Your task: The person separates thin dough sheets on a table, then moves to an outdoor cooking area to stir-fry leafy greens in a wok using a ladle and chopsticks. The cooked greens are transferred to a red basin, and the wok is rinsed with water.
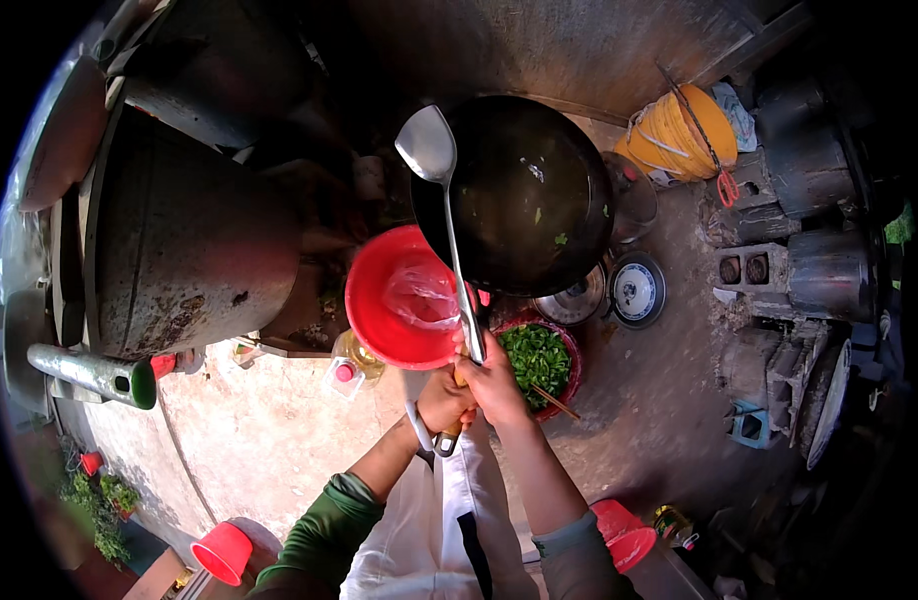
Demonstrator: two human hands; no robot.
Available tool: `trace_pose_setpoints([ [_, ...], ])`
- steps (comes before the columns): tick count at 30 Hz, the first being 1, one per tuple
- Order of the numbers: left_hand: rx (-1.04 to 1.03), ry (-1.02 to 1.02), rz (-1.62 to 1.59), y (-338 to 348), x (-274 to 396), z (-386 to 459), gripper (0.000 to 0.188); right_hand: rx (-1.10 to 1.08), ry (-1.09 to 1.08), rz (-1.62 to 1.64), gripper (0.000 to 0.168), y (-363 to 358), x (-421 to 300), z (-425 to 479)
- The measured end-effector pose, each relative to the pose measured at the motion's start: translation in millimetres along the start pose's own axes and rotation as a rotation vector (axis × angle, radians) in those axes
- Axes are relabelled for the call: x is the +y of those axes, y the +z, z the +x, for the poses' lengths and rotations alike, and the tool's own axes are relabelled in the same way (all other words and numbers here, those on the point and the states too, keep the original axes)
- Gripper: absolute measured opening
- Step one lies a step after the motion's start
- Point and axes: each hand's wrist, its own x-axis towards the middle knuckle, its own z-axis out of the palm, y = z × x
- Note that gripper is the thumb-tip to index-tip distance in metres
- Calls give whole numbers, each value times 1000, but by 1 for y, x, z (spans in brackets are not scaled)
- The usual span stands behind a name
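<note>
A metal wok spatula (450, 202) with a wooden grip is held in both hands, its broad blade pointing away from me over the left rim of the wok. My left hand (444, 401) is closed around the wooden grip, above the handle's end. Farther up, my right hand (495, 381) holds the spatula where shaft and grip meet. The dark wok (519, 247) contains liquid with a few green leaf bits. Under the spatula's shaft, a red plastic basin (369, 292) holds clear plastic film. Right of my hands, a red basket (576, 367) is full of chopped greens (534, 356), with chopsticks (556, 403) at its edge.
An oil bottle (360, 360) stands beside the basin. Pot lids (575, 296) and a metal basin with a patterned bowl (635, 289) lie right of the wok. Farther right are a yellow bucket (672, 135), tongs (699, 124) and concrete blocks (755, 266). A large metal drum (196, 247) stands left.
</note>
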Motion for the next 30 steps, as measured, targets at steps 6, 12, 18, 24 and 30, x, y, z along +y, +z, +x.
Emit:
trace_pose_setpoints([
  [6, 20, -32, -67, -7, -50, -82, 6, -37, -53, -53, 24, 29, 59, -73],
  [12, 89, -81, -48, 3, -101, -157, 6, -67, 38, -89, 23, 44, 102, -152],
  [18, 282, -58, -123, -15, -171, -257, 10, -296, 180, -129, 17, 90, 150, -227],
  [24, 373, -109, -332, 11, -218, -294, 14, -412, 388, -180, 15, 88, 154, -277],
  [30, 507, 78, -560, 20, -253, -320, 16, -669, 426, -433, 17, 101, 175, -293],
])
